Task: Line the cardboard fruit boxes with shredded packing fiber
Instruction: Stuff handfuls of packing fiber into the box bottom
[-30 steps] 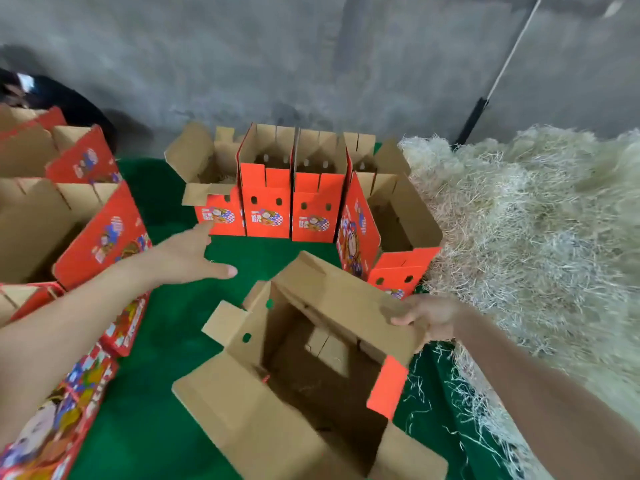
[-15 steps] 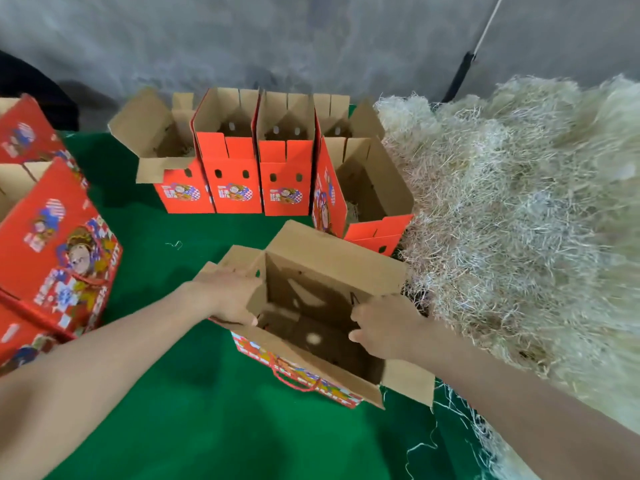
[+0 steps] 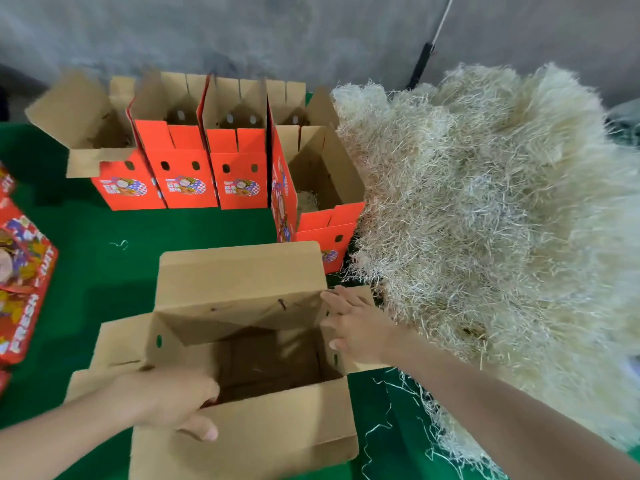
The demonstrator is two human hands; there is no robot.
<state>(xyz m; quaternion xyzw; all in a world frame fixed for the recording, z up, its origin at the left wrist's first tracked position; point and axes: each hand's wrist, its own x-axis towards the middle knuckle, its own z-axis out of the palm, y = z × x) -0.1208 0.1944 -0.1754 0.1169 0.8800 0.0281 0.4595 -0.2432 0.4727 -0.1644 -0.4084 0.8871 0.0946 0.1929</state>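
An open cardboard fruit box stands upright in front of me on the green mat, flaps spread, its brown inside bare. My left hand grips the near wall of the box, fingers curled over the rim and thumb outside. My right hand lies with straight fingers flat against the box's right side flap. A big pile of pale shredded packing fiber lies just right of the box, close to my right hand.
A row of open red boxes stands at the back; another red box beside the pile holds some fiber. Closed printed boxes lie at the left. A green mat covers the floor, loose strands near the pile.
The box has been turned upright and squared toward me. My left hand moved from the far left corner to the near wall; my right hand shifted to the right flap.
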